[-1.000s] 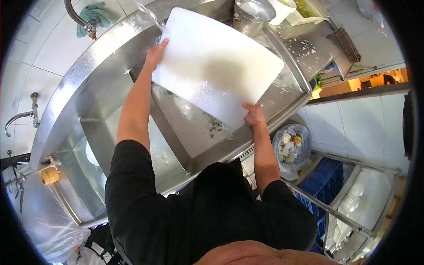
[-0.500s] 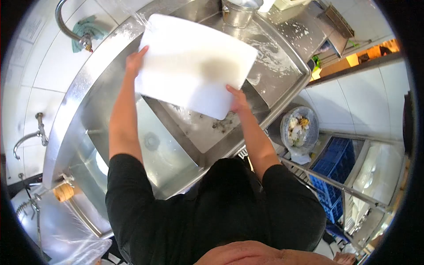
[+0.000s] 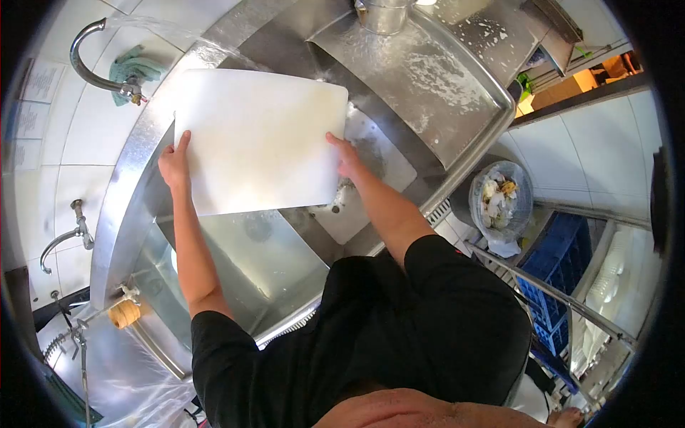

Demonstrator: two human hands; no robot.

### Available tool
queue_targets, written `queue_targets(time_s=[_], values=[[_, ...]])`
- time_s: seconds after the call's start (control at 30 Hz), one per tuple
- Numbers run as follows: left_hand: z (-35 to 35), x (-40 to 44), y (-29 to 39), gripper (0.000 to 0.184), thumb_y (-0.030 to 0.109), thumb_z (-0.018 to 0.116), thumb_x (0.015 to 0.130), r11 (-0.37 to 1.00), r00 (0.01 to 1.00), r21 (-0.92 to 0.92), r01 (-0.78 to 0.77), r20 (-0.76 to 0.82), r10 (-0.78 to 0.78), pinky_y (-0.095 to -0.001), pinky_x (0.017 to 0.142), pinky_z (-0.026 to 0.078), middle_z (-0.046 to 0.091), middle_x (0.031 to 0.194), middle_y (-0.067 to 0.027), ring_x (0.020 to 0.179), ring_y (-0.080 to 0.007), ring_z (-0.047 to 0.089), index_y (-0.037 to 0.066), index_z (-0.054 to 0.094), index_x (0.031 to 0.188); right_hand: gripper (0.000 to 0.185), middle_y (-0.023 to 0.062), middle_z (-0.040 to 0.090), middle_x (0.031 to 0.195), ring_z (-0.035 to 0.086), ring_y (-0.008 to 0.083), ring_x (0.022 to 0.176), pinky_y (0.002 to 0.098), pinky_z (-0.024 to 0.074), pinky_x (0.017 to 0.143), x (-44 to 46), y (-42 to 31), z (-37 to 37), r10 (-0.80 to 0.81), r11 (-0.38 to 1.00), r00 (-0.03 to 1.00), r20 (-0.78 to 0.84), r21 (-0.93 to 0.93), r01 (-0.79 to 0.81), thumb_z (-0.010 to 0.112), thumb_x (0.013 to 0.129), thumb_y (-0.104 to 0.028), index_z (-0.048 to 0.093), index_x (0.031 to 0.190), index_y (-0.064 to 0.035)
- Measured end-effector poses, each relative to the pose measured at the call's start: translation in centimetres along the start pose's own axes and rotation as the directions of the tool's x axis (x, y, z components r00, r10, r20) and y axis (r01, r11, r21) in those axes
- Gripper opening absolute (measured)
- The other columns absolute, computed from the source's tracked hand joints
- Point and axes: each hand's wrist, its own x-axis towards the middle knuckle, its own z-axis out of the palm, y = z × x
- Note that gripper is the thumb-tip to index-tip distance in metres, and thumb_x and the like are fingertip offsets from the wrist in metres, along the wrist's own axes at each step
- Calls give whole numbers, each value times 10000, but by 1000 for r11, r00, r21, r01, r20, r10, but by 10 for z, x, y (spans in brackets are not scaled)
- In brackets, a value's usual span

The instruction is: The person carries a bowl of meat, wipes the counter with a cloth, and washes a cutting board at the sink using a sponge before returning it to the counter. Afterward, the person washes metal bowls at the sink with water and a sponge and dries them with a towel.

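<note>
A large white cutting board [image 3: 264, 143] is held up over the sinks by its two short sides. On its left edge is my left hand [image 3: 175, 162], thumb on top and fingers out of sight underneath. My right hand [image 3: 344, 155] grips the opposite edge in the same way. Below the board lie a sink basin with clear water [image 3: 264, 250] and a second basin [image 3: 378, 157] with dark bits on its bottom. Water streams from the upper tap [image 3: 89, 53] toward the area behind the board.
A metal pot [image 3: 384, 16] stands on the wet drainboard [image 3: 421, 85] at the upper right. A lined bin [image 3: 499, 203] with food scraps and a blue crate [image 3: 560, 278] are at the right. Another tap [image 3: 75, 232] projects from the tiled wall at left.
Both hands have carried the cutting board left and slightly down, and it has turned to lie more level. More of the right basin and drainboard now shows.
</note>
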Motion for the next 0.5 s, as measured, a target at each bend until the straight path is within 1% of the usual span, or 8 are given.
queue_targets(time_s=[0.03,0.13,0.23,0.33,0.4,0.43,0.5], values=[[1,2,-3,585,546,712,702,1000,1000,-17,3,-6,-3,-354,615,433,581,619,-107,585,-219,526,-32,620,681,517,157,582,1193,561,286,1091,422,432,955,1,-7,4,4,1000,1000,-6,-19,-4,645,860,-315,496,1243,-2],[4,8,-1,531,490,718,730,997,1000,-75,9,-11,-10,-339,600,422,559,608,-88,573,-194,493,-23,600,659,489,153,586,1193,580,275,1064,413,442,951,6,-29,14,-33,999,990,135,-29,38,627,876,-297,501,1241,4],[7,12,7,506,454,718,748,994,1000,-111,18,2,-18,-334,583,411,543,600,-76,564,-180,470,-24,582,649,470,155,581,1204,572,274,1085,417,434,962,16,-36,10,-46,998,977,209,-25,52,613,889,-291,504,1236,6],[12,21,8,504,439,715,757,994,1000,-111,-4,-22,1,-336,572,403,538,593,-75,561,-174,464,-34,574,651,494,162,561,1238,542,283,1135,421,416,984,26,-38,7,-21,1000,968,250,-4,22,611,891,-301,484,1253,10],[9,22,19,508,436,717,755,993,998,-112,-40,-57,34,-334,567,397,531,587,-74,557,-171,458,-38,567,649,518,167,545,1259,516,287,1168,431,402,997,17,-51,23,29,999,988,153,-24,-25,616,888,-306,468,1268,13],[6,24,22,507,437,718,753,994,999,-108,-34,-40,30,-331,577,404,544,602,-82,567,-174,469,-45,582,673,530,170,537,1270,503,289,1184,435,395,1004,13,-54,29,53,998,993,104,-32,-50,618,886,-308,460,1275,15],[-2,32,22,510,440,720,750,995,1000,-99,-22,-8,21,-326,598,416,570,633,-98,587,-180,491,-58,611,720,541,173,532,1273,488,291,1196,443,389,1007,42,-43,15,41,998,970,241,41,-52,626,880,-305,454,1280,16]])
